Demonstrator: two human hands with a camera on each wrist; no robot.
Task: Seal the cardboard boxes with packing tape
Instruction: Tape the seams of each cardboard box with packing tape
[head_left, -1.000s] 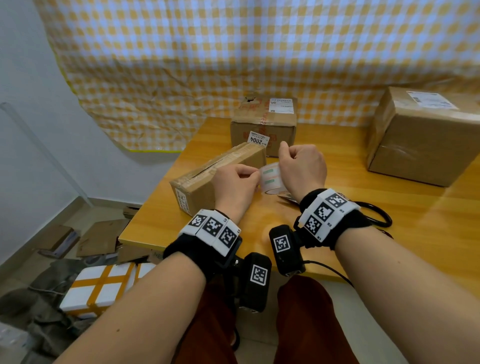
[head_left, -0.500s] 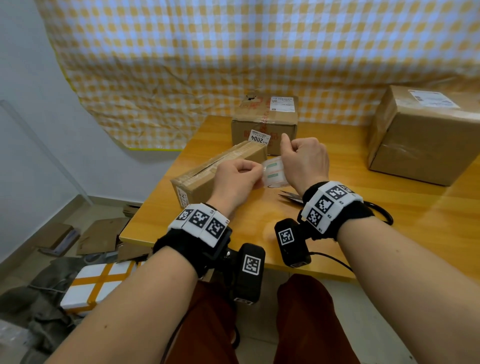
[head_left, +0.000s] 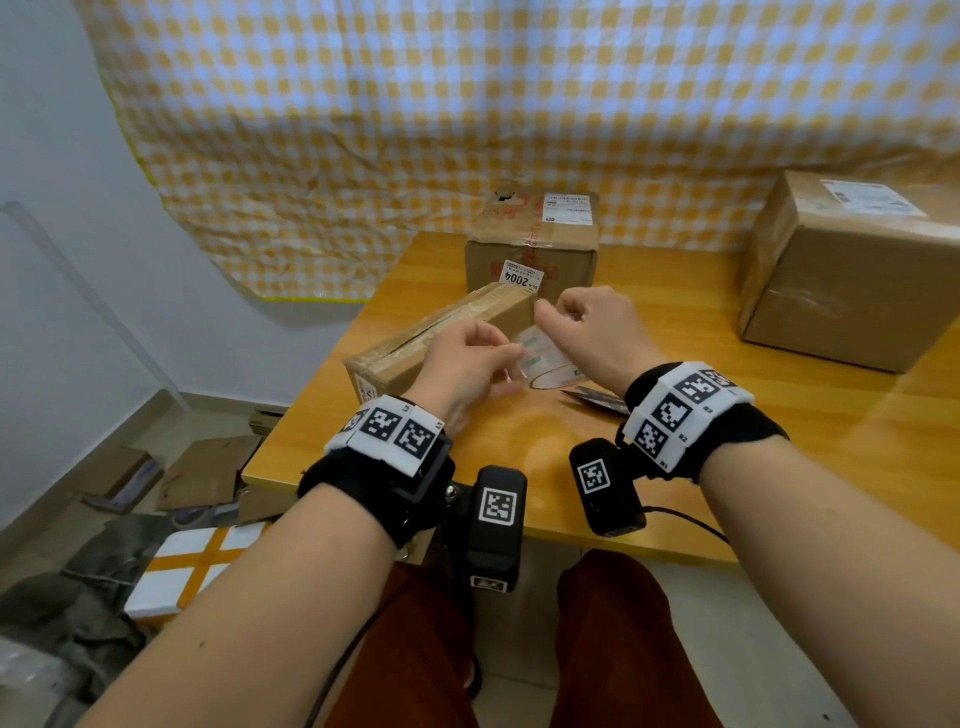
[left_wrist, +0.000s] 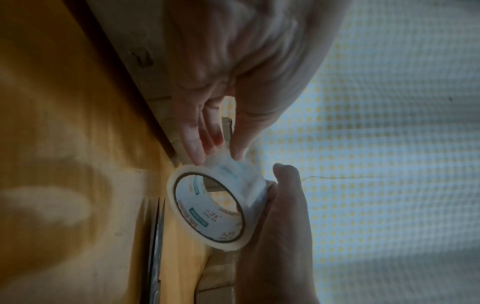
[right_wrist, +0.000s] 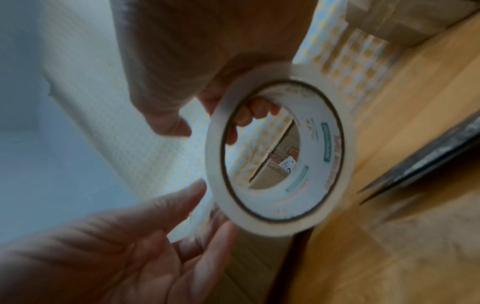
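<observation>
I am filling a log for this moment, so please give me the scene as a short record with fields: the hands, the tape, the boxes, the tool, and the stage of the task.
left hand: holds the tape roll
right hand: fingertips pinch at the roll's outer wrap
tape roll: clear, held above the table, no strip pulled out yet
long box: on the table behind the hands, its top seam open
labelled box: behind the long box
large box: far right of the table
scissors: on the table, partly hidden by the right wrist
stage: seeking the tape's end, as it seems
</observation>
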